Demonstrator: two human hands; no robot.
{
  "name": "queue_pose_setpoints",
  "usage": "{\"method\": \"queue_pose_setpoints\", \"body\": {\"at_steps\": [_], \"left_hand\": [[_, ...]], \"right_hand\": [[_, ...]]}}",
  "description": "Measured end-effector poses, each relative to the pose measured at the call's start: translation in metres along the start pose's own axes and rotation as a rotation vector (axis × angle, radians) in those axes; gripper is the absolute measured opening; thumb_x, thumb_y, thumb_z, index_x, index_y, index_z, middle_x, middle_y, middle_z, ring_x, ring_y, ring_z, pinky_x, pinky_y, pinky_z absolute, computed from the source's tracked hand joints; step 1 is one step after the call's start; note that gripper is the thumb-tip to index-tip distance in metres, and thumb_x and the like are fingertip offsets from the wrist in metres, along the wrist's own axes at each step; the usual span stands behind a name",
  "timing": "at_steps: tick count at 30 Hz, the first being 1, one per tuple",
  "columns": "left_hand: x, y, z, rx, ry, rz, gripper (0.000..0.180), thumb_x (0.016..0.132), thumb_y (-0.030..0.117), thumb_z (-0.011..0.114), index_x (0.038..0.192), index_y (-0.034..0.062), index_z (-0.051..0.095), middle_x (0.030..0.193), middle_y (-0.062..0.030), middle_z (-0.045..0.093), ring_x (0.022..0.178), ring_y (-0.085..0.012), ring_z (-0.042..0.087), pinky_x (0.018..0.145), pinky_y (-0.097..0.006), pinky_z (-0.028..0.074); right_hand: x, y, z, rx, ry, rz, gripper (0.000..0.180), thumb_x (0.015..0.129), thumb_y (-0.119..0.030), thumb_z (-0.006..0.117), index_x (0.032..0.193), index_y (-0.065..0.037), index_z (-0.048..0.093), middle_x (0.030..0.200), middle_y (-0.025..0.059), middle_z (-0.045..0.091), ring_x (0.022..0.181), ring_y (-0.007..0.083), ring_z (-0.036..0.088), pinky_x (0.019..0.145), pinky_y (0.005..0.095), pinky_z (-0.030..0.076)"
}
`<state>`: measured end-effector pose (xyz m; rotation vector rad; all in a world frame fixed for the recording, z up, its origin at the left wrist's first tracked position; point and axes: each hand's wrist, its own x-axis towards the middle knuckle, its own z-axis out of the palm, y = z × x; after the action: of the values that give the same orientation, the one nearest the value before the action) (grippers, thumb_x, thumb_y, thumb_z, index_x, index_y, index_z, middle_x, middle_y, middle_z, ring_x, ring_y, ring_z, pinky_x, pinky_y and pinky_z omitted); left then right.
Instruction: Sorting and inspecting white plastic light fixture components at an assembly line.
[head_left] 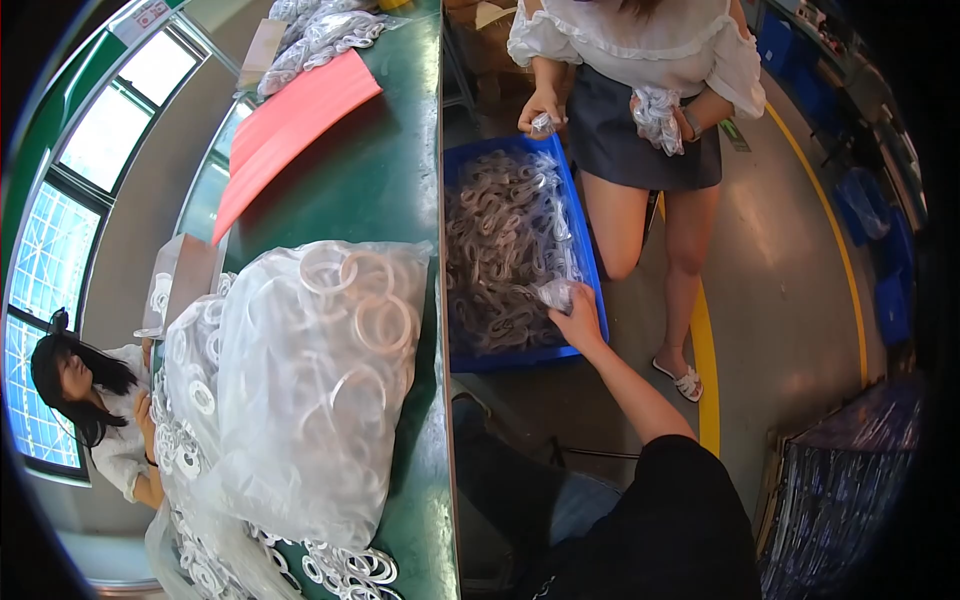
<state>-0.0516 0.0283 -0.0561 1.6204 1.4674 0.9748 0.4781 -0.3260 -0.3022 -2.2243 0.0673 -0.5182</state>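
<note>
My right hand point(579, 318) reaches out at the blue crate's right side. Its fingers are closed on a small clear plastic packet point(556, 293), whose contents I cannot make out. The packet is at the edge of a heap of similar packets point(505, 235) that fills the blue crate point(587, 243). Those packets seem to hold pale rings. My left hand is out of view. On the green table point(330, 205) to the left lies a large translucent bag point(300, 390) with big white rings inside.
Loose metal-grey rings point(345, 568) are spread around the large bag. A red sheet point(300, 125) and more packets point(325, 45) lie farther up the table. A person point(640, 100) holding packets stands beyond the crate; another point(100, 400) is across the table.
</note>
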Motion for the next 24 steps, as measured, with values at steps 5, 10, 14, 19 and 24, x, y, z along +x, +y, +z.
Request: {"method": "queue_pose_setpoints", "body": {"at_steps": [5,10,14,19,24], "left_hand": [[-0.001,0.004,0.004,-0.035,-0.023,0.035,0.050,0.084,0.021,0.050,0.127,-0.0015,0.037,0.113,-0.0208,0.050,0.096,-0.0329,0.054,0.082,-0.038,0.047],[-0.005,0.008,0.005,-0.071,-0.030,0.070,0.050,0.084,0.021,0.050,0.127,-0.0014,0.037,0.113,-0.0207,0.050,0.096,-0.0328,0.054,0.082,-0.038,0.047],[-0.007,0.013,0.010,-0.100,-0.054,0.095,0.050,0.084,0.021,0.050,0.127,-0.0013,0.037,0.113,-0.0207,0.050,0.096,-0.0327,0.054,0.082,-0.038,0.048],[-0.008,0.018,0.018,-0.140,-0.081,0.131,0.051,0.084,0.021,0.051,0.127,-0.0012,0.037,0.113,-0.0206,0.050,0.096,-0.0325,0.054,0.081,-0.038,0.048],[-0.010,0.024,0.025,-0.180,-0.106,0.166,0.051,0.084,0.021,0.051,0.127,-0.0011,0.037,0.113,-0.0206,0.050,0.096,-0.0324,0.054,0.081,-0.038,0.048]], "right_hand": [[-0.015,-0.004,0.001,0.783,-0.208,0.509,0.048,0.069,-0.009,0.065,0.114,0.000,0.051,0.110,0.0110,0.056,0.100,0.0248,0.054,0.089,0.0348,0.042],[-0.005,-0.049,-0.032,1.760,-0.416,0.771,0.066,0.069,-0.003,0.050,0.132,-0.008,0.034,0.130,0.0118,0.045,0.110,0.0235,0.050,0.091,0.0393,0.042],[0.004,-0.073,-0.054,2.010,-0.557,0.684,0.075,0.065,-0.006,0.053,0.136,-0.007,0.029,0.138,0.0125,0.035,0.120,0.0264,0.043,0.095,0.0421,0.039],[0.008,-0.084,-0.065,2.108,-0.650,0.624,0.085,0.061,-0.014,0.058,0.138,-0.004,0.024,0.141,0.0123,0.030,0.130,0.0297,0.029,0.102,0.0469,0.031],[0.010,-0.088,-0.070,2.169,-0.687,0.586,0.086,0.064,-0.023,0.064,0.138,-0.004,0.024,0.141,0.0125,0.031,0.130,0.0301,0.030,0.104,0.0487,0.028]]}}
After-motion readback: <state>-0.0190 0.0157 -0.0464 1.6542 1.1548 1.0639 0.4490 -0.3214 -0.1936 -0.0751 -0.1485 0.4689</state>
